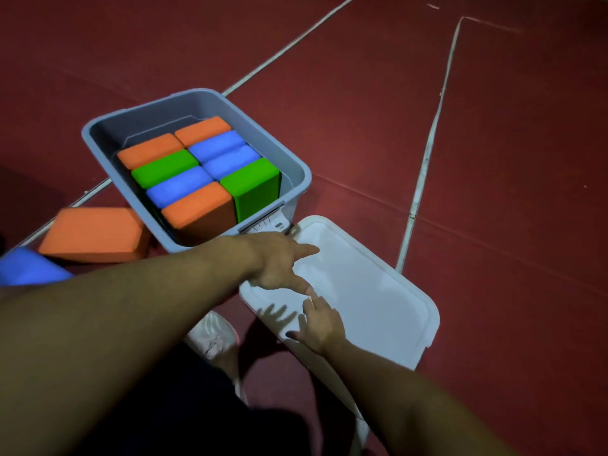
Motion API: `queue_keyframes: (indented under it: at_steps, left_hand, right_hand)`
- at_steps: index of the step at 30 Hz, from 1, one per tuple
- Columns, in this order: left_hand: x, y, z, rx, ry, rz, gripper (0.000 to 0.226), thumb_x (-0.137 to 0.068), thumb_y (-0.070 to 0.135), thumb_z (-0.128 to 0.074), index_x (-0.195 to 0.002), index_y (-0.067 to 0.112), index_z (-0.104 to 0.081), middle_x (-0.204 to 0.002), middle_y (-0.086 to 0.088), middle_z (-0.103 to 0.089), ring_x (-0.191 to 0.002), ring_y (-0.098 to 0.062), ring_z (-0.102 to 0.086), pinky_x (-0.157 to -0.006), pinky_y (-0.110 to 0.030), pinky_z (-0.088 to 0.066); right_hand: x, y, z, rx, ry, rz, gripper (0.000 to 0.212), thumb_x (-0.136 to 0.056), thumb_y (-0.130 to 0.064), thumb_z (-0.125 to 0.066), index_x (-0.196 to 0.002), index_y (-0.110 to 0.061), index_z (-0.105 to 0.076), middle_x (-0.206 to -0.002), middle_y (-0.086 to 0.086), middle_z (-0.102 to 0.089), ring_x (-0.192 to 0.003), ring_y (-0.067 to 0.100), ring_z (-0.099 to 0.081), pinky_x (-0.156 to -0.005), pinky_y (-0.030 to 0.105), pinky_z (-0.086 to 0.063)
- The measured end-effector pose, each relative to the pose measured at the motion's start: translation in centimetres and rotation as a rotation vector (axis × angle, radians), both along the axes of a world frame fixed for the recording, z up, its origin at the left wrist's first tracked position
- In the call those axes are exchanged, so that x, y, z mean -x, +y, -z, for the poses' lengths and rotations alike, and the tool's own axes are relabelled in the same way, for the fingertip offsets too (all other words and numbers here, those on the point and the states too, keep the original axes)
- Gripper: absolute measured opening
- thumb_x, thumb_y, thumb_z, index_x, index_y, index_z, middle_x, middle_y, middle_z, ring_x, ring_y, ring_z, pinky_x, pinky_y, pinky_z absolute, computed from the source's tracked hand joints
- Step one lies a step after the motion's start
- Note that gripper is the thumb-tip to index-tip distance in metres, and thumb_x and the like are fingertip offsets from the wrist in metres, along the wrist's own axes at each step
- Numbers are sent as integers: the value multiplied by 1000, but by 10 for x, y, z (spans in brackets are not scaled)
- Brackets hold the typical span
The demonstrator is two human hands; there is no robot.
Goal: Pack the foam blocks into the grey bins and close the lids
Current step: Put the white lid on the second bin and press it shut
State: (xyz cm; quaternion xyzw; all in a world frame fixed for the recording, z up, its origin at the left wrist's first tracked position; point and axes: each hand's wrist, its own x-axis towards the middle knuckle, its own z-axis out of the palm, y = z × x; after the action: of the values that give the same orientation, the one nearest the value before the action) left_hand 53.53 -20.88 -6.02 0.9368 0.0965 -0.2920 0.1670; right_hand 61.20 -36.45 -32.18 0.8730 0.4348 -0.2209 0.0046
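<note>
Both my left hand [279,261] and right hand [320,322] rest open, fingers straight, on the white lid [371,291], just beside the block-filled grey bin [296,172].

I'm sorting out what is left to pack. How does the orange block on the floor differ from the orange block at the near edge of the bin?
The floor block lies flat on the red floor left of the grey bin; the bin block stands on edge inside it. The floor block lies apart from the packed ones, beside a blue block; the bin block is packed tight against blue and green ones. Both are orange with rounded edges.
</note>
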Motion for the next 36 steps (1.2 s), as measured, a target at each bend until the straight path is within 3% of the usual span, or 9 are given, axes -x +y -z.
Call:
queue_keyframes:
  at_steps: [4,8,10,12,15,18,21,27,36]
  left_hand:
    - [-7,-1,4,35,17,-18,90,-84,72,-53,-155,40,-10,-150,-4,-45,-117,-29,-59,-104,-40,-44]
    - [-10,-7,5,46,20,-13,87,-86,69,-53,-156,39,-9,-155,1,-37,-142,-23,-34,-115,-38,-32]
    - [-11,-9,4,50,18,-7,87,-87,68,-53,-156,38,-9,-157,3,-34,-146,-22,-26,-117,-38,-27]
    - [-12,-9,4,53,20,-9,87,-87,68,-53,-156,38,-10,-157,3,-36,-146,-21,-27,-117,-37,-27]
    - [-12,-10,3,53,25,-17,87,-87,67,-54,-156,38,-10,-155,2,-39,-144,-21,-30,-115,-36,-29]
    - [-12,-11,3,64,47,-38,88,-86,67,-56,-156,39,-11,-150,-1,-45,-140,-23,-36,-113,-36,-33]
    - [-14,-11,3,62,54,-43,89,-85,67,-57,-156,39,-11,-152,-1,-43,-141,-24,-35,-114,-37,-33]
    - [-18,-14,-1,48,38,-36,87,-86,65,-57,-156,39,-11,-149,-1,-46,-140,-24,-36,-111,-37,-32]
    - [-29,-22,-9,8,-67,-2,86,-85,64,-60,-154,42,-14,-151,-2,-42,-139,-26,-37,-111,-42,-36]
  right_hand:
    - [8,-5,14,197,19,-58,108,-70,-79,-61,-148,-13,-26,-162,14,-3,-148,34,-7,-113,54,-27]
    - [19,-18,31,380,-16,-71,117,-67,-75,-68,-151,-15,-14,-161,17,14,-149,38,6,-114,57,-20]
    - [22,-27,37,402,-35,-42,109,-70,-67,-73,-149,-15,-18,-162,17,9,-148,39,-1,-111,56,-26]
    - [23,-36,39,393,-85,-17,95,-73,-60,-74,-142,-16,-28,-157,18,-9,-139,38,-22,-100,50,-37]
    - [23,-44,37,359,-125,14,70,-74,-54,-72,-126,-19,-41,-131,9,-34,-113,27,-39,-77,39,-40]
    - [25,-51,36,406,-93,-16,54,-79,-44,-69,-120,-20,-43,-119,6,-40,-105,25,-43,-76,38,-44]
    - [28,-55,40,368,-78,-33,31,-91,-24,-52,-121,-19,-46,-119,7,-47,-105,26,-49,-79,38,-46]
    - [26,-59,27,285,-47,-116,20,-93,-20,-46,-113,-15,-50,-112,9,-55,-97,28,-60,-69,34,-36]
    - [-37,-85,-46,159,-86,-80,16,-91,-26,-49,-104,-18,-48,-105,8,-57,-87,30,-58,-69,36,-41]
